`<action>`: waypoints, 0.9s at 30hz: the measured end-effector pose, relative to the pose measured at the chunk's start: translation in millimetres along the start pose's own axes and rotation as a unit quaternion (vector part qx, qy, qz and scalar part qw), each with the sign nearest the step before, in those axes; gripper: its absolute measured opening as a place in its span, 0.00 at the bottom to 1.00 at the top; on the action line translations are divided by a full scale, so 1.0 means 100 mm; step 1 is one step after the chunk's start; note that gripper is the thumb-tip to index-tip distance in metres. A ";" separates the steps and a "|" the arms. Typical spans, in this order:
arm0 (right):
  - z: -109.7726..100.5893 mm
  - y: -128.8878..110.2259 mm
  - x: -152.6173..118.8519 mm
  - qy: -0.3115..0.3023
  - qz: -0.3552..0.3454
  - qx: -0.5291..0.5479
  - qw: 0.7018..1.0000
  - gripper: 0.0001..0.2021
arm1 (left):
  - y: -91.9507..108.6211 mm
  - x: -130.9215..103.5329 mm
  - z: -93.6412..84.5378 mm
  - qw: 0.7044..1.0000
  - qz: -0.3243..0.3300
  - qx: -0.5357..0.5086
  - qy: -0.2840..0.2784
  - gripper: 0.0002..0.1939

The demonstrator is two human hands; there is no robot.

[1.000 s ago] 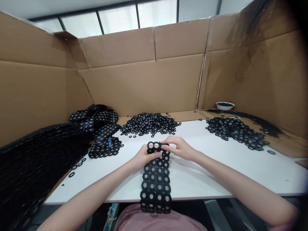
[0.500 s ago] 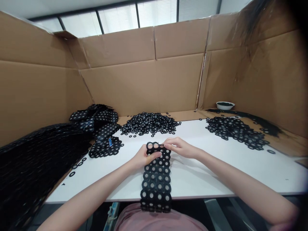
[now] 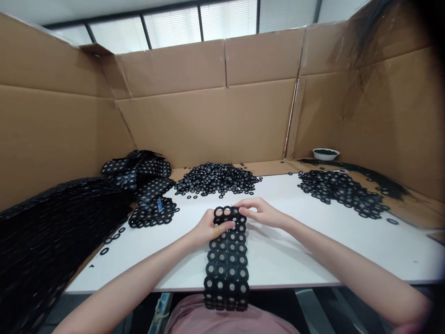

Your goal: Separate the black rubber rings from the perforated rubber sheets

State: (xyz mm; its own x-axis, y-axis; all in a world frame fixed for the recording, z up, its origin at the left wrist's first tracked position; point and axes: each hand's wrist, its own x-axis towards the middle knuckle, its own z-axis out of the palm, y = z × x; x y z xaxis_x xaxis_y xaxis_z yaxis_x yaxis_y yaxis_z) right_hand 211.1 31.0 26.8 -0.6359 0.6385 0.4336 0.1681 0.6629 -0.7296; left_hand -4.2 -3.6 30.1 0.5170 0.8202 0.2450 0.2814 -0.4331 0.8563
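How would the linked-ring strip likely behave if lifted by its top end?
The strip would probably hang floppy, since it bends down over the table edge. It looks fairly light, being thin rings with open centres.

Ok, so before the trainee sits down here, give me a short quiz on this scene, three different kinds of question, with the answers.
1. True or false: the left hand holds the strip of black rings near its far end.
2. Where is the white bowl? A) at the far left; B) beyond the right-hand ring pile; C) under the strip.
3. Fill in: the small tag on the patch of joined rings is ____.
Key: 1 true; 2 B; 3 blue.
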 end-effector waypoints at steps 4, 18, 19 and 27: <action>0.05 -0.06 -0.01 0.110 -0.076 -0.120 0.984 0.16 | 0.02 0.01 0.03 0.997 -0.015 -0.077 0.005 0.14; 0.05 0.06 -0.01 0.086 -0.028 -0.118 0.989 0.11 | -0.16 0.03 0.06 0.971 -0.116 -0.207 -0.036 0.15; 0.04 0.06 -0.01 0.076 -0.025 -0.108 0.991 0.10 | -0.16 0.03 0.06 0.971 -0.113 -0.206 -0.033 0.15; 0.03 0.17 0.02 0.093 0.013 -0.085 0.992 0.10 | -0.16 0.02 0.07 0.972 -0.122 -0.201 -0.021 0.16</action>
State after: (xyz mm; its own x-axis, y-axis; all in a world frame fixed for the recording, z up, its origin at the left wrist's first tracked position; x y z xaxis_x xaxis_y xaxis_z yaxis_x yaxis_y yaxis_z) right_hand 210.6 42.4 13.3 -0.4822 0.7066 0.5179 0.3166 0.6917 -0.6491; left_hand -1.9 2.5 14.1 0.5093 0.8606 0.0003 0.0666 -0.0397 0.9970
